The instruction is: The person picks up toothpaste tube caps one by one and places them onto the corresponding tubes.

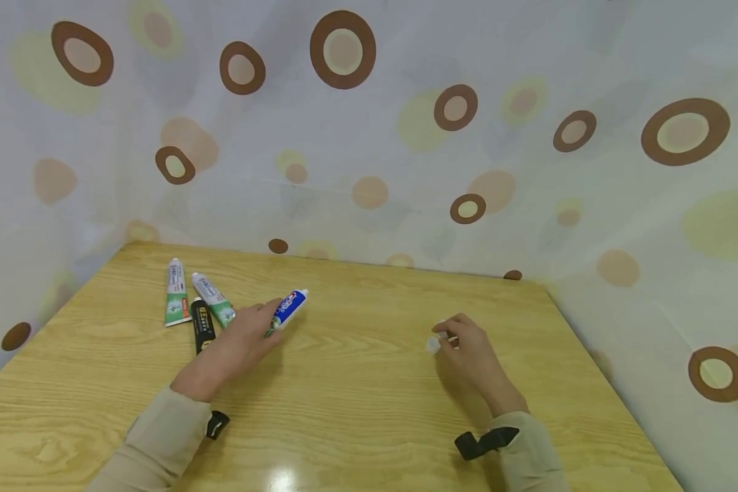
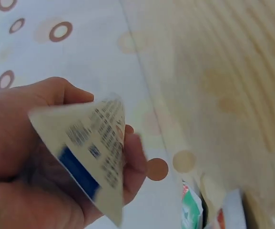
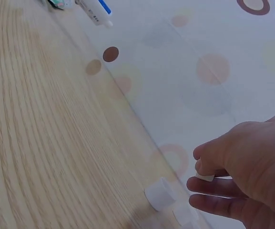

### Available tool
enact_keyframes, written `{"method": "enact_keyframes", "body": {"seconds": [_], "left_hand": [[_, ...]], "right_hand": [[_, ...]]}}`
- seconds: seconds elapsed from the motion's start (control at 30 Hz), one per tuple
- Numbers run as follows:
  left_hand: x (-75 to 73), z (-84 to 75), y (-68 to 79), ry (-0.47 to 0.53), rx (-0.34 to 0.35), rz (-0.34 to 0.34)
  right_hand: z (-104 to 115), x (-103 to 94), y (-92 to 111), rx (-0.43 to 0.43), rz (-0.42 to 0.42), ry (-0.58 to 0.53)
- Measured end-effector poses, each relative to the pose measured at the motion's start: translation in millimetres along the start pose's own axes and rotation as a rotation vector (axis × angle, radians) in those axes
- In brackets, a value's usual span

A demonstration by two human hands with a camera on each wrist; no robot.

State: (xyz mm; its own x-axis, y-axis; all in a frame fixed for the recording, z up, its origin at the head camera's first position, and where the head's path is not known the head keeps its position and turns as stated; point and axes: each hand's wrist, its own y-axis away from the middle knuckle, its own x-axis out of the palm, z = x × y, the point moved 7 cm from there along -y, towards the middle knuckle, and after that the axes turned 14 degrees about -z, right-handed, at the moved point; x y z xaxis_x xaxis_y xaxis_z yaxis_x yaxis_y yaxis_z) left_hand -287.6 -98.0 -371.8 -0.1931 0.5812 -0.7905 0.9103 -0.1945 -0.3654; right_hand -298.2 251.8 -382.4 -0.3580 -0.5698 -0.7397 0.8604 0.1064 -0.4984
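Head camera: I see the left hand [image 1: 236,345] holding a blue-and-white tube [image 1: 290,307] beside a black tube [image 1: 203,324] and two green-and-white tubes [image 1: 177,294] on the wooden table [image 1: 357,369]. Left wrist: I find fingers curled round the blue-and-white tube, flat end toward me. Right wrist: I see the right hand [image 3: 251,167] pinching a small white piece [image 3: 205,177], white caps [image 3: 160,194] just beside it.

Pale brown-ringed wall covering [image 1: 344,123]; wood-grain table [image 1: 357,389], bright glare [image 1: 281,480].
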Motion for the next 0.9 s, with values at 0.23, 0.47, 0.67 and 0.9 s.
{"method": "enact_keyframes", "body": {"seconds": [0.23, 0.47, 0.67, 0.9], "left_hand": [[-1.1, -9.5, -3.8, -0.011, 0.092, -0.023], [-2.3, -14.0, -4.4, 0.046, 0.095, -0.035], [-4.0, -19.1, -8.1, 0.042, 0.092, -0.033], [-3.3, -26.3, -14.6, 0.134, 0.056, -0.015]], "right_hand": [[7.3, -0.5, -3.3, 0.059, -0.014, -0.115], [16.3, 0.6, -5.3, 0.104, -0.017, -0.161], [21.3, -0.5, -7.4, 0.146, -0.004, -0.24], [31.2, -1.9, -12.1, 0.217, -0.009, -0.396]]}}
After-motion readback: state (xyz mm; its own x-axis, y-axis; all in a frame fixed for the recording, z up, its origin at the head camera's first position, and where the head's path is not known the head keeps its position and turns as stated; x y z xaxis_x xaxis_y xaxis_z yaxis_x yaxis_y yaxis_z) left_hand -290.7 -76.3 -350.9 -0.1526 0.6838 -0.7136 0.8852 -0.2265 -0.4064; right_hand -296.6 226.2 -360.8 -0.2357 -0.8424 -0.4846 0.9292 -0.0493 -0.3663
